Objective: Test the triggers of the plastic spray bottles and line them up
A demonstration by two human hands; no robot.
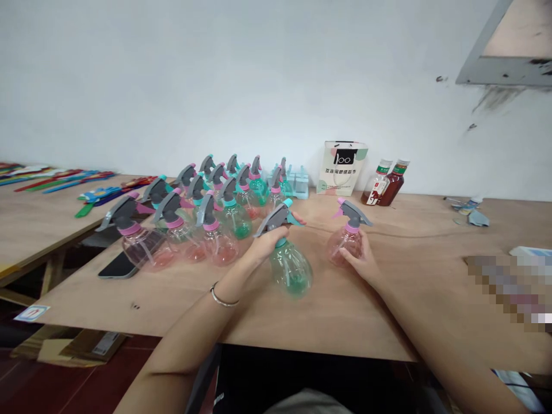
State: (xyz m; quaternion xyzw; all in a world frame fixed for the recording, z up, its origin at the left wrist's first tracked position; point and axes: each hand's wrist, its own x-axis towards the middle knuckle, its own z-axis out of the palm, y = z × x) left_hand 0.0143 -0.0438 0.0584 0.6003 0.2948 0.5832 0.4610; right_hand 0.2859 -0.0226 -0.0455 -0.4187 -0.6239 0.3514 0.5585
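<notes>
On the far left, a second surface (38, 230) carries long, brightly coloured strips (81, 179), with blue and green pieces (99, 194) nearer its edge. Next comes the main surface (168, 296), a printed sticker (32, 313) at its left corner. A dark phone (114, 267) lies there, partly covered from view by the leftmost pink spray bottle (138, 244). That one belongs to a tight cluster of spray bottles (222, 248), pink and green with grey trigger heads, which crowds the space just beyond the left forearm. Pale blue plastic pieces (299, 184) sit behind the cluster, near the wall.

The left hand (271, 240) is closed around the neck of a green spray bottle (291, 269), tilted with its head to the left, in front of the cluster. Behind the gap between the hands, a paper bag (342, 169) stands by the wall. The right hand (362, 257) grips the body of a pink spray bottle (338, 244), nozzle pointing left; bare surface lies between the two held bottles.

Farther right, two bottles of reddish-brown liquid (392, 185) stand beside the bag. Then come a small white bottle (473, 204), a grey-blue scrap (478, 218) and, at the right edge, a pixelated, unreadable patch (509, 287).
</notes>
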